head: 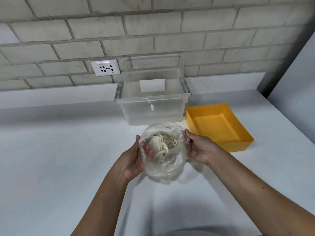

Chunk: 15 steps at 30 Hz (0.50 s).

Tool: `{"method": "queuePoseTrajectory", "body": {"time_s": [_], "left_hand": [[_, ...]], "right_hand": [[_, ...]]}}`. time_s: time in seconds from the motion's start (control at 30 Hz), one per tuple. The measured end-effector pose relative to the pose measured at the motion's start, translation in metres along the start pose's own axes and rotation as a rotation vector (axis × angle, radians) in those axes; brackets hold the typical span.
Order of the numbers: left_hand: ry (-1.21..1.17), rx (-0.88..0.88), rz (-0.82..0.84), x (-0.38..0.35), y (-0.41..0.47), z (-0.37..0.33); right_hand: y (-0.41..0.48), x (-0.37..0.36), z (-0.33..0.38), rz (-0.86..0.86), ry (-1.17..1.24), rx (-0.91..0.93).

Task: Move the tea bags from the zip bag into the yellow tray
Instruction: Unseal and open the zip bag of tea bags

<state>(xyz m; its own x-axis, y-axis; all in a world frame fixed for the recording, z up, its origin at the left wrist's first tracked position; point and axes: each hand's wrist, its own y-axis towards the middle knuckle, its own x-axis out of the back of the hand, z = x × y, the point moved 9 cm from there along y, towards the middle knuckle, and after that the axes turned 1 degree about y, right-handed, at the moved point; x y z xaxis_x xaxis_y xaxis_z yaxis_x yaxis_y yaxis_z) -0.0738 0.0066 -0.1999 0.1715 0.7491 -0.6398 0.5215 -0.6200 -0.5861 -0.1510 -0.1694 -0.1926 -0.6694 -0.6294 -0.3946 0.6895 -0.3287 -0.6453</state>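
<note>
A clear, crumpled zip bag is held above the white counter at the centre of the view, its mouth spread wide. Several pale tea bags lie bunched inside it. My left hand grips the bag's left edge, with the fingers showing through the plastic. My right hand pinches the right edge of the mouth. The yellow tray sits on the counter just right of my right hand, and nothing lies in it.
A clear plastic storage box stands behind the bag, its lid leaning against the brick wall. A wall socket is to its left. The white counter stretches left and toward me.
</note>
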Motion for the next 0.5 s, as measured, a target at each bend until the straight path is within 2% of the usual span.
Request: {"method": "queuePoseTrajectory", "body": {"time_s": [0.1, 0.17, 0.27, 0.33, 0.37, 0.43, 0.5], "left_hand": [[-0.087, -0.007, 0.059, 0.004, 0.005, -0.008], [-0.062, -0.028, 0.090, 0.013, 0.009, -0.018], [0.033, -0.042, 0.023, 0.032, 0.015, -0.022], [0.189, -0.105, -0.089, 0.044, 0.016, -0.021], [0.314, -0.191, -0.178, 0.050, 0.012, -0.027], [0.595, -0.480, -0.338, 0.053, -0.004, -0.051], [0.827, -0.747, -0.321, 0.036, -0.025, -0.071]], "right_hand": [[0.001, -0.004, 0.002, 0.019, 0.115, -0.043], [-0.002, -0.011, 0.006, 0.062, 0.151, -0.051], [0.002, -0.013, 0.004, 0.060, 0.025, -0.022], [0.010, -0.007, -0.001, 0.005, -0.125, 0.024], [0.013, -0.004, -0.001, -0.011, -0.181, 0.060], [0.019, -0.001, 0.007, 0.011, -0.303, 0.194], [0.018, -0.004, 0.019, 0.091, -0.436, 0.362]]}}
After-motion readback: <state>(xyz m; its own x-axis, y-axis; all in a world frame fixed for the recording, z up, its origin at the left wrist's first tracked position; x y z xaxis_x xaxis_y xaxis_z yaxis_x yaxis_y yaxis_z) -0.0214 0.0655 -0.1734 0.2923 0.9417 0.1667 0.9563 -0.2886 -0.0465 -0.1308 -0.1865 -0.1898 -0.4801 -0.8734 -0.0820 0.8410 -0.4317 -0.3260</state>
